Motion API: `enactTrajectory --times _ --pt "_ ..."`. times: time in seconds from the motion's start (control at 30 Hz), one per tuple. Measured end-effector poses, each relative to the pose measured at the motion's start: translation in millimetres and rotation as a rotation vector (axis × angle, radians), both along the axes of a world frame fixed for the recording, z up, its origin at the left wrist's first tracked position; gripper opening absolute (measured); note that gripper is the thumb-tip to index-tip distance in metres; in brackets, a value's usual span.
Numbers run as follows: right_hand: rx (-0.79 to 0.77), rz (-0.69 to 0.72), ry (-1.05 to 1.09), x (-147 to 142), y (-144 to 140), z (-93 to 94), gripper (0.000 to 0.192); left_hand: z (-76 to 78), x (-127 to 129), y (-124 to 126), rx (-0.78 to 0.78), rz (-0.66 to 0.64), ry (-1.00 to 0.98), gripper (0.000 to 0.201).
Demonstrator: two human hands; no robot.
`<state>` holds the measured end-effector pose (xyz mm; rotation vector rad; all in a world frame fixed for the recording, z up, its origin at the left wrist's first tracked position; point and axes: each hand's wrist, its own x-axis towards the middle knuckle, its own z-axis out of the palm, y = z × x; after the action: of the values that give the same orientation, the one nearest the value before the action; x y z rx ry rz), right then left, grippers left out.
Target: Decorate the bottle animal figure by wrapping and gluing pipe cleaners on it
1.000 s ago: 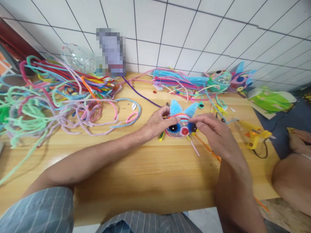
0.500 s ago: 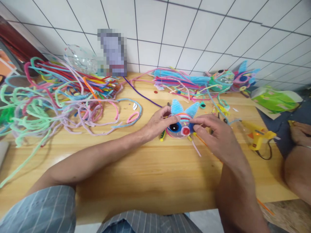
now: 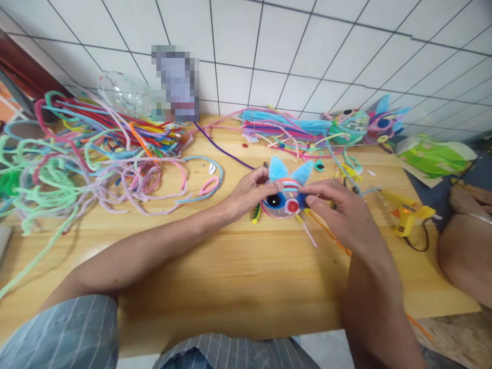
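Note:
On the wooden table lies a clear plastic animal-face craft (image 3: 283, 207) with light blue pipe-cleaner ears (image 3: 302, 172), a black-and-blue eye (image 3: 274, 200) and a red button nose (image 3: 292, 206). My left hand (image 3: 251, 190) grips its left side, thumb across the striped band on top. My right hand (image 3: 334, 205) pinches at the dark blue eye piece (image 3: 302, 200) on the right side, thumb and forefinger closed on it. That piece is partly hidden by the fingers. A green-and-yellow strip (image 3: 256, 212) sticks out below my left hand.
Loose pipe cleaners (image 3: 115, 179) heap up at the left. Bundled ones (image 3: 284, 123) lie along the tiled wall, beside finished-looking crafts (image 3: 349, 127). A yellow glue gun (image 3: 409, 212) and a green packet (image 3: 436, 156) are at the right, near another person's arm (image 3: 463, 251).
Both hands stay on the craft in nearly the same pose. The view has shifted slightly, and the other person's arm at the right edge has moved a little left.

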<state>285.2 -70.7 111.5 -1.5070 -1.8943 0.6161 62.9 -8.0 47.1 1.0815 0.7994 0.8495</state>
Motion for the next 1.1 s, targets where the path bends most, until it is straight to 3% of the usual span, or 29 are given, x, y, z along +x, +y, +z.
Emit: enactTrajectory --times 0.27,1.1 --pt "-0.093 -0.049 0.072 5.1 0.3 1.6 0.023 1.3 -2.0 -0.7 0.008 0.004 0.025 0.046" --pt "-0.033 -0.027 -0.001 4.4 1.7 -3.2 0.021 0.5 0.2 -0.4 0.014 0.010 0.017 0.041"
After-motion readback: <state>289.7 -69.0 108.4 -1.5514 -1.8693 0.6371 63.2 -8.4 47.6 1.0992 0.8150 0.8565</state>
